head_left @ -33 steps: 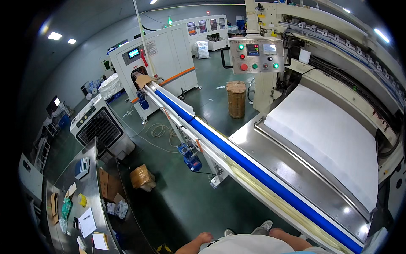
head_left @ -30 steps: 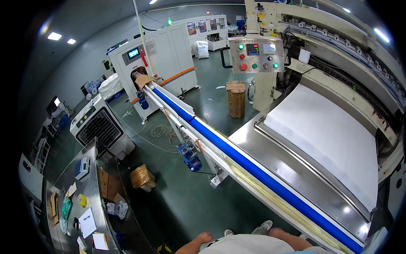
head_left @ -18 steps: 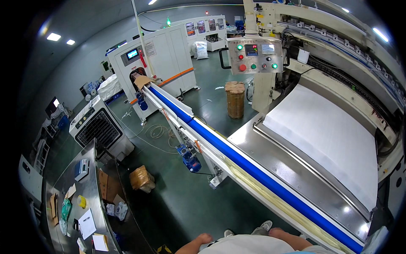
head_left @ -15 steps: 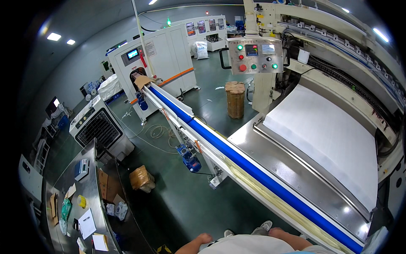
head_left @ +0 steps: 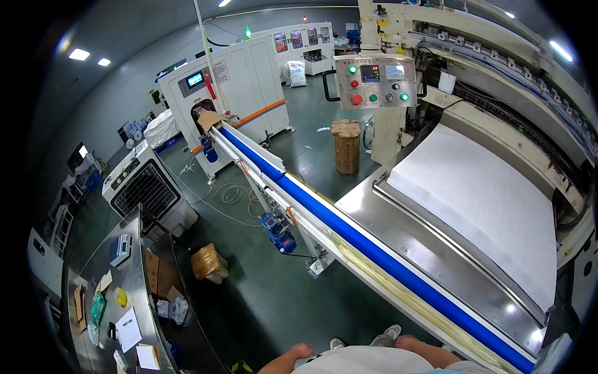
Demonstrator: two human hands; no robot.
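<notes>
Low in the picture, beside my light-coloured top, my left hand (head_left: 302,351) shows as a rounded shape at the end of the bare arm. My right hand (head_left: 408,342) is on the other side of my top, nearest the conveyor. The fingers of both are hidden, and nothing can be seen in either. A conveyor with a blue belt (head_left: 355,232) runs diagonally past my right side. Beyond it, a broad white sheet stack (head_left: 473,187) lies on the metal bed (head_left: 423,240) of a large machine.
A control panel (head_left: 375,82) with lit buttons stands over the machine. The conveyor leads to a white cabinet machine (head_left: 249,78). At left are a metal table (head_left: 146,299) with papers, yellow tape and a scale, an air cooler (head_left: 146,187), and a taped carton (head_left: 209,263) on the floor.
</notes>
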